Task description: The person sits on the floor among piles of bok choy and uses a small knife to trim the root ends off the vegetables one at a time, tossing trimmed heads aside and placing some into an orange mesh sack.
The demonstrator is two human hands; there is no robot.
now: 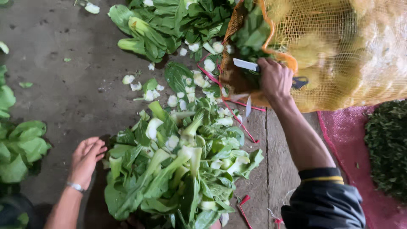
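A heap of cut green leafy vegetables with pale stalks (182, 169) lies on the grey ground in front of me. My left hand (86, 159), a metal bracelet on its wrist, rests flat against the heap's left edge and holds nothing. My right hand (275, 78) is raised at the mouth of a yellow mesh sack (347, 51). It grips a knife (246, 65) whose pale blade points left, and it is pressed against the sack's orange rim. Dark green leaves show inside the sack's opening.
More leafy bunches (152, 29) lie at the top, others at the left edge (19, 148). Pale stalk trimmings (186, 85) and red string (237, 114) litter the ground. A red net (343, 135) with dark greens (388, 144) is at the right.
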